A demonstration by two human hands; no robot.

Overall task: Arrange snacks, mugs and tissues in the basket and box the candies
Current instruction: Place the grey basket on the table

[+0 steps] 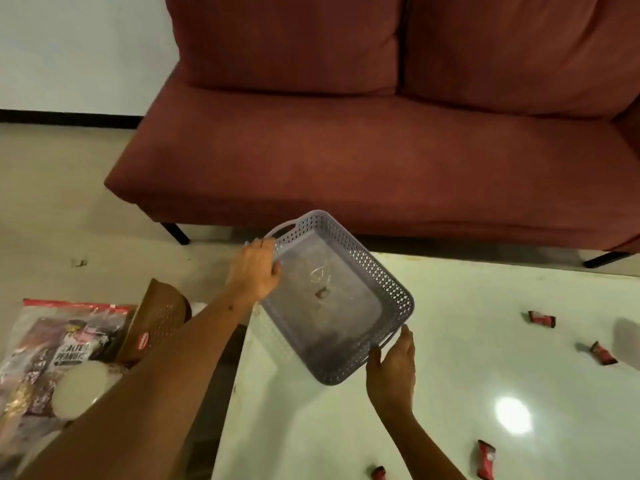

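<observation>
Lavender perforated plastic basket [349, 306], seemingly tilted, gripped by both hands' fingers [266, 244].

Empty grey perforated basket [391, 289], tilted over table corner; red-wrapped candies [542, 319] scattered right.

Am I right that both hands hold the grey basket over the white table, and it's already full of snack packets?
Not quite. The head view shows the left hand and right hand holding the grey basket over the white table, but it holds no snack packets; only a small scrap lies inside.
</observation>
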